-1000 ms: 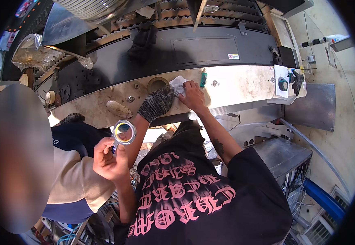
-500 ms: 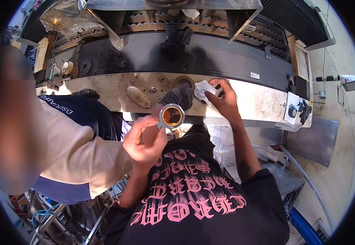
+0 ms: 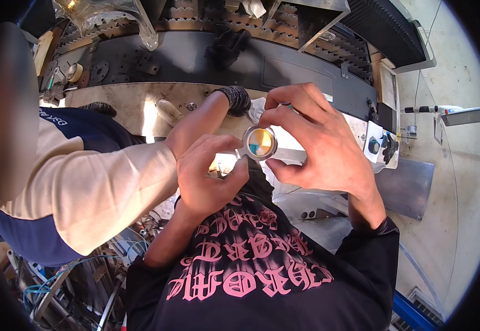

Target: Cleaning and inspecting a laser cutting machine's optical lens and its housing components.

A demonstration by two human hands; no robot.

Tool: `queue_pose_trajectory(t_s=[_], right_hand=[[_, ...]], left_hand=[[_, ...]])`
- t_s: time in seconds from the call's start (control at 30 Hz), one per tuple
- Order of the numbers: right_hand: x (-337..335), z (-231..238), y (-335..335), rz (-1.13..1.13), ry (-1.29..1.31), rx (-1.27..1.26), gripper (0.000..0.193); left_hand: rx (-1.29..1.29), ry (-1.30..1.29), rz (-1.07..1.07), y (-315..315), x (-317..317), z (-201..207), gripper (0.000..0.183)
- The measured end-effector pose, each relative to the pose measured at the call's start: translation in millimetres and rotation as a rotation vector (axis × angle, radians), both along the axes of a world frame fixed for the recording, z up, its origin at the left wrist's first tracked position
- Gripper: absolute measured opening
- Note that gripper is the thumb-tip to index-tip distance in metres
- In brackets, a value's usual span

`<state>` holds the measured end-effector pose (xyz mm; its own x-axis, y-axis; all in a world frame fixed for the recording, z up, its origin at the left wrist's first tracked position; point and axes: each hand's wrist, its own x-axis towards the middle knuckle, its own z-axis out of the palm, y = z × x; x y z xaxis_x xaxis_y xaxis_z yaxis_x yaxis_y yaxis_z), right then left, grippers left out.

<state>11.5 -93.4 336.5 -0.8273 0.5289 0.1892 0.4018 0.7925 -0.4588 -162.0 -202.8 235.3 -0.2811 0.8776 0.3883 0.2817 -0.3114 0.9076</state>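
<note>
Between the thumb and fingers of my left hand (image 3: 209, 174) is a round lens in a silver metal ring (image 3: 260, 143), its glass reflecting yellow and teal. My right hand (image 3: 325, 146) curves around the lens's right side with fingers and thumb apart; whether a fingertip touches the rim I cannot tell. Behind my right fingers, a crumpled white wipe (image 3: 256, 110) lies on the worktop (image 3: 135, 98), partly hidden. Just left of that wipe is a co-worker's hand in a dark knitted glove (image 3: 236, 100).
The co-worker's beige sleeve (image 3: 96, 193) fills the left side. Metal discs (image 3: 99, 71) and a tape roll (image 3: 74, 72) lie back left, with a black cloth (image 3: 226, 47) farther back. At the right end sits a white sheet with a round dark part (image 3: 373, 145). Cables (image 3: 46, 284) tangle lower left.
My right hand has left the white wipe and come up to the lens. The lens in my left hand has shifted right and tilted. The co-worker's gloved hand has moved farther back.
</note>
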Motion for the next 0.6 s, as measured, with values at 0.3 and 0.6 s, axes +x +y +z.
queue_pose_trajectory(t_s=[0.3,0.6], right_hand=[[-6,7,-12,0.006,-0.168,0.098,0.046],[-9,9,-14,0.013,-0.199,0.135,0.044]], left_hand=[[0.058,0.060,-0.022,-6,0,4,0.031],[0.075,0.072,-0.035,-5,0,2,0.028]])
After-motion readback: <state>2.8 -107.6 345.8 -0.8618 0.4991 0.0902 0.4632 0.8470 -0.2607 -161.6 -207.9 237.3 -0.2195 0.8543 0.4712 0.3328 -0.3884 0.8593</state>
